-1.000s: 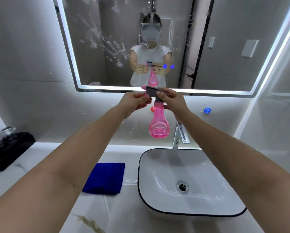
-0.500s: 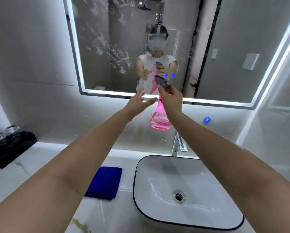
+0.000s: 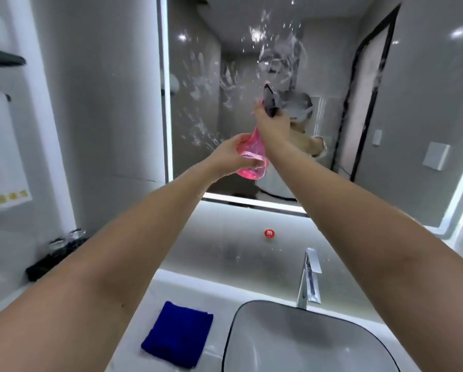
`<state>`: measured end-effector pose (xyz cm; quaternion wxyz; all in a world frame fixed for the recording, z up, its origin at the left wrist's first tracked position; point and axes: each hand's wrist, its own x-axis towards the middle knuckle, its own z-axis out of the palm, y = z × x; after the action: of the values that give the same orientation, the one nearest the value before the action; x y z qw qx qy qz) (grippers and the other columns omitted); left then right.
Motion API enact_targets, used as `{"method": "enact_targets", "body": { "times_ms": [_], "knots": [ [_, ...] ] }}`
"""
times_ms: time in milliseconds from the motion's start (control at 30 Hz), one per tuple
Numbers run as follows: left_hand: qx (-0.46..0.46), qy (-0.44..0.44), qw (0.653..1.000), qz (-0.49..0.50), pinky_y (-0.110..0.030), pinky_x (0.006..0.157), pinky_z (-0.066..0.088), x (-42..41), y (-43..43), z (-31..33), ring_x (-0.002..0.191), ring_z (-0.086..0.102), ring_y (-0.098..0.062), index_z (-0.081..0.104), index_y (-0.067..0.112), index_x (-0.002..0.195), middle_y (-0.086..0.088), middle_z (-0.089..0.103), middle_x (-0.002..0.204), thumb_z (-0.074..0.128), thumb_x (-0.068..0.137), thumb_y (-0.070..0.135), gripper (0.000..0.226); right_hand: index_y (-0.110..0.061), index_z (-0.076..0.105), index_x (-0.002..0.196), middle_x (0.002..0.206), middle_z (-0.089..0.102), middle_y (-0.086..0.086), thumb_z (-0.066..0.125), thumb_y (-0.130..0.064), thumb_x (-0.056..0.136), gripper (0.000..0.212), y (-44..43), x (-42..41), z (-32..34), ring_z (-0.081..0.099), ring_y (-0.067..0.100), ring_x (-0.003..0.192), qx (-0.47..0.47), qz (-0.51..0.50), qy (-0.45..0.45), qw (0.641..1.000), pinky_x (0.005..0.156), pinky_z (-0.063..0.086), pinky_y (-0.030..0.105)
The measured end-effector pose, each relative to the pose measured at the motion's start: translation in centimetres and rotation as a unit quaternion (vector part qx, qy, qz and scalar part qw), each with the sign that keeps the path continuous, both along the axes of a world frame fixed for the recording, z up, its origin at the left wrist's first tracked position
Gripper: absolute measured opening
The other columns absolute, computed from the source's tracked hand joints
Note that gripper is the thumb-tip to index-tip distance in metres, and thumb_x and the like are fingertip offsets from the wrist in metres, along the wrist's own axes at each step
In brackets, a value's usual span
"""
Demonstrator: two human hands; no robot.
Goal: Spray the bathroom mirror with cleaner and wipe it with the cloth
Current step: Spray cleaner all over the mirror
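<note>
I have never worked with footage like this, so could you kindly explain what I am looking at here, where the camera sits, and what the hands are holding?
There is no machine: a person wears one wide-angle camera on the head, looking forward and down, so the two bare arms reach in from the bottom of the picture. The right hand grips the dark trigger head of a pink spray bottle, aimed at the mirror. The left hand cups the bottle's round base. The glass shows smears, handprints and droplets. On the white counter a folded blue cloth lies untouched, left of the sink and its faucet. The figure in the mirror is the person's own reflection.
</note>
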<state>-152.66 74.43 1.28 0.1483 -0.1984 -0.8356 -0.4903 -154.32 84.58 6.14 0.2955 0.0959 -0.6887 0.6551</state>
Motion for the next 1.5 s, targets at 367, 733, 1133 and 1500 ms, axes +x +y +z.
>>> {"method": "enact_targets", "body": {
  "times_ms": [367, 733, 1133, 1500],
  "knots": [
    [0.127, -0.025, 0.989, -0.064, -0.046, 0.11, 0.033, -0.8, -8.0, 4.4, 0.117, 0.054, -0.019, 0.042, 0.012, 0.138, 0.004, 0.06, 0.119, 0.075, 0.068, -0.002, 0.079, -0.014, 0.044, 0.068, 0.059, 0.038, 0.001, 0.053, -0.002, 0.084, 0.022, -6.9, 0.8, 5.7, 0.04, 0.015, 0.054, 0.101, 0.1, 0.03, 0.989, 0.053, 0.039, 0.027],
    [0.099, -0.009, 0.987, -0.13, -0.045, 0.102, 0.044, -5.8, -19.9, 6.6, 0.116, 0.057, -0.02, 0.045, 0.016, 0.138, 0.001, 0.061, 0.125, 0.083, 0.057, 0.013, 0.089, -0.011, 0.049, 0.074, 0.059, 0.042, -0.001, 0.047, -0.001, 0.079, 0.011, -19.3, -3.6, 7.2, 0.039, 0.014, 0.054, 0.046, -0.009, 0.078, 0.996, 0.055, 0.036, 0.028],
    [0.082, 0.003, 0.984, -0.159, -0.041, 0.103, 0.042, -8.9, -26.9, 6.9, 0.116, 0.056, -0.021, 0.051, 0.019, 0.131, -0.002, 0.062, 0.122, 0.082, 0.059, 0.008, 0.08, -0.02, 0.038, 0.062, 0.059, 0.042, -0.003, 0.053, -0.005, 0.078, 0.027, -26.4, -5.8, 7.2, 0.039, 0.012, 0.058, 0.065, -0.125, 0.12, 0.983, 0.059, 0.032, 0.023],
    [0.05, 0.002, 0.981, -0.189, -0.043, 0.108, 0.038, -8.7, -25.7, 5.6, 0.116, 0.056, -0.017, 0.049, 0.019, 0.133, 0.001, 0.061, 0.124, 0.081, 0.067, 0.012, 0.074, -0.017, 0.032, 0.054, 0.051, 0.033, -0.002, 0.045, 0.0, 0.075, 0.03, -25.0, -5.8, 6.1, 0.027, 0.012, 0.049, 0.07, -0.159, 0.09, 0.981, 0.045, 0.023, 0.023]
  ]
}}
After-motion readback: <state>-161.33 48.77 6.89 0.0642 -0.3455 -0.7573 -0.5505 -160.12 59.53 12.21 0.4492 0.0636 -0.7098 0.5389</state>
